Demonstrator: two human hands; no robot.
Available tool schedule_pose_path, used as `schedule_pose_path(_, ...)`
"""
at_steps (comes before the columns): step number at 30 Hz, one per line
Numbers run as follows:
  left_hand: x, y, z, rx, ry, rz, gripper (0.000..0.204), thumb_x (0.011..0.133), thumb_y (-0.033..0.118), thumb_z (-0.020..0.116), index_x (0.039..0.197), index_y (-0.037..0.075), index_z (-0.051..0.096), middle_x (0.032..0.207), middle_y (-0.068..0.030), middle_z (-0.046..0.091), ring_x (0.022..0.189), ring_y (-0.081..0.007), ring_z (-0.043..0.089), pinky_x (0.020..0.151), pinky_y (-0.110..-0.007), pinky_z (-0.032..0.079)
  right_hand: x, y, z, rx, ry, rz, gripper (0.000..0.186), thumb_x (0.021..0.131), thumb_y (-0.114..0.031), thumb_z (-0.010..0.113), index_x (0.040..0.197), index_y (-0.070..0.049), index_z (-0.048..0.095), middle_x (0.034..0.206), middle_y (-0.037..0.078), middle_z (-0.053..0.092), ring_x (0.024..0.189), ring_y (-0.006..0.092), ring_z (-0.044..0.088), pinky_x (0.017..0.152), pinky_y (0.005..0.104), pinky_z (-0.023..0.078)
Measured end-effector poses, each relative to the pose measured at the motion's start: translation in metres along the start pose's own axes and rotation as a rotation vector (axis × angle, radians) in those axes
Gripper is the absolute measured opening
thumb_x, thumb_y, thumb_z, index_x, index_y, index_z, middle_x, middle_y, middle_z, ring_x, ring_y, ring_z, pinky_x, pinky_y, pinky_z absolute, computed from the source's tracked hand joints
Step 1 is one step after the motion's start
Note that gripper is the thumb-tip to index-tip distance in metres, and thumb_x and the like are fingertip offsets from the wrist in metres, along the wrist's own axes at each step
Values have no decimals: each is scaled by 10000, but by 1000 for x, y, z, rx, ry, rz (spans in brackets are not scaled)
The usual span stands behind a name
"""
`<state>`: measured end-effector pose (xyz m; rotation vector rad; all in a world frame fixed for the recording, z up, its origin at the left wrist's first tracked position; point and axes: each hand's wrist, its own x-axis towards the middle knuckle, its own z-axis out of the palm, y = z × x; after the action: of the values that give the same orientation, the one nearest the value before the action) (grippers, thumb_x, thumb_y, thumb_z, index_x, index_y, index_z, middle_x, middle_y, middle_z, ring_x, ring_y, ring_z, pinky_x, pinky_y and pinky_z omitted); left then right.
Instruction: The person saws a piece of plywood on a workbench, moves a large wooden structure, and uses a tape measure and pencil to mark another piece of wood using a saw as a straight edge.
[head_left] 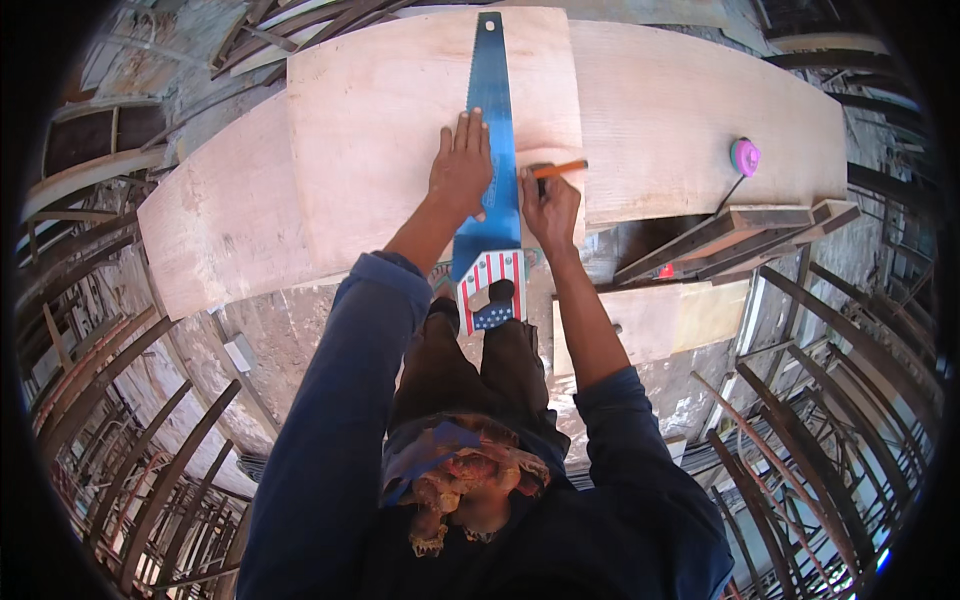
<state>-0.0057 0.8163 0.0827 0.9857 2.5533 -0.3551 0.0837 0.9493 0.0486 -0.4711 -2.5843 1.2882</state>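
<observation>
A hand saw with a blue blade lies flat on a pale plywood sheet, its tip pointing away from me. Its handle, patterned with red and white stripes and stars on blue, juts past the sheet's near edge. My left hand rests flat on the blade, fingers stretched out. Just right of the blade, my right hand grips an orange pencil, close to the saw's straight edge. The pencil's point is too small to make out.
Another plywood sheet extends to the right, bearing a pink and green round object. A wooden frame leans below it. Curved timber pieces stand along both sides. Beneath the saw handle are my legs.
</observation>
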Motion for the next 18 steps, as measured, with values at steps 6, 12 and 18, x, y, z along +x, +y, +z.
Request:
schedule_pose_path(6,8,13,10,72,40,-64,1251,459,431,908,1416,-96,298,1516,-306,198,1412,-397,241,971,-511,394,104,-4,32,7,112,-154,178,863,-141,627,782,18,637,621,219,593,566,382,607,516,423,460)
schedule_pose_path(12,11,15,21,113,188,-125,1158,453,390,902,1377,-78,384,1496,-310,255,1376,-401,322,922,-496,422,187,-13,54,1,129,-258,167,844,-138,641,783,18,639,601,210,591,554,378,608,514,436,462)
schedule_pose_path(18,9,14,15,74,188,-102,787,686,265,710,1358,-41,437,1499,-277,283,1371,-379,343,907,-516,410,245,-11,66,-30,195,-299,220,842,-177,651,728,5,604,573,194,593,545,381,613,519,434,475)
